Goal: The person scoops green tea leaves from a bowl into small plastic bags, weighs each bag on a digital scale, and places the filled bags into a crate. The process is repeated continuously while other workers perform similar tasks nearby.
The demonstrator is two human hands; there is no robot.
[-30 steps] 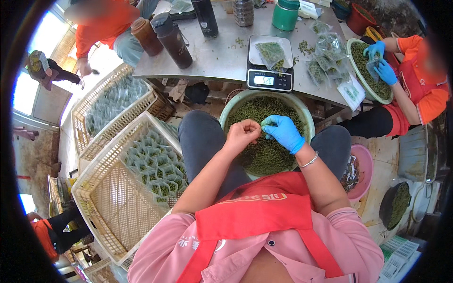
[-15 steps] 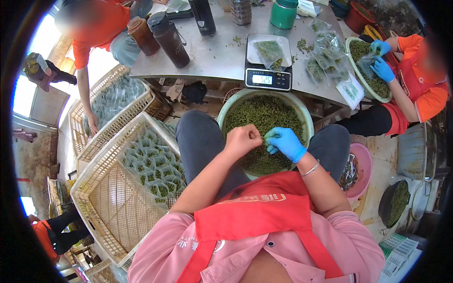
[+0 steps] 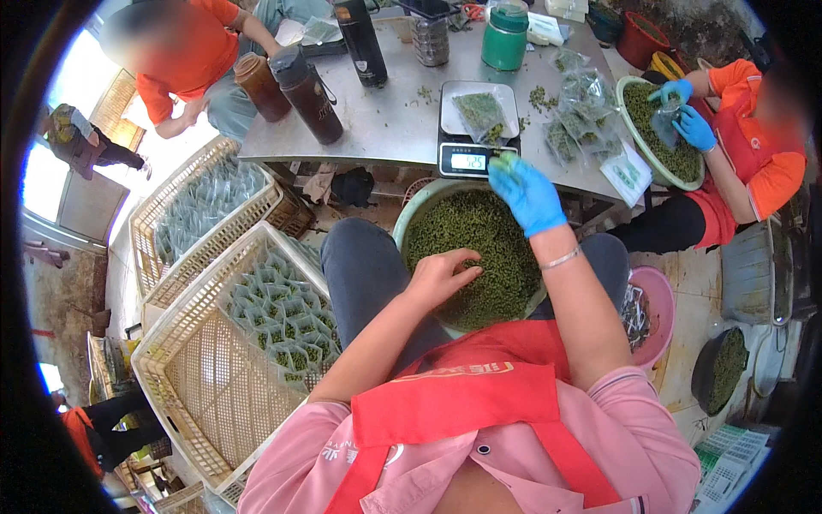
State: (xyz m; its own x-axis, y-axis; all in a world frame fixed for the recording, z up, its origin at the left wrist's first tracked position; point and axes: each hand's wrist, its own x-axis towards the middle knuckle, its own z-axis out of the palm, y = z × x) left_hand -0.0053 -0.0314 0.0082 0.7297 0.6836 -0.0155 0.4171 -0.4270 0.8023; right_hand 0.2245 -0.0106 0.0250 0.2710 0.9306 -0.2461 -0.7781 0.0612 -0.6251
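Between my knees stands a pale green basin (image 3: 412,199) full of small green berries (image 3: 467,218), which look like green peppercorns. My left hand (image 3: 441,276), bare, is over the near part of the basin with its fingers curled and a gap between thumb and forefinger; nothing shows in it. Blue-gloved, my right hand (image 3: 527,195) reaches over the basin's far edge beside the scale (image 3: 467,159). Its fingertips are pinched together, with a bit of green showing at them. On the scale's white tray lies a clear bag of the berries (image 3: 479,114).
Several filled bags (image 3: 586,120) lie on the metal table (image 3: 394,111), near dark bottles (image 3: 306,98) and a green jar (image 3: 505,38). Crates (image 3: 205,377) with bags stand left. A gloved co-worker (image 3: 736,128) holds a bag over another basin; another person (image 3: 184,60) sits left. A pink basin (image 3: 655,321) stands right.
My right hand has moved from beside my left hand forward to the scale. My left hand has dropped slightly nearer and its fingers have parted. The left co-worker's arm has withdrawn from the far crate.
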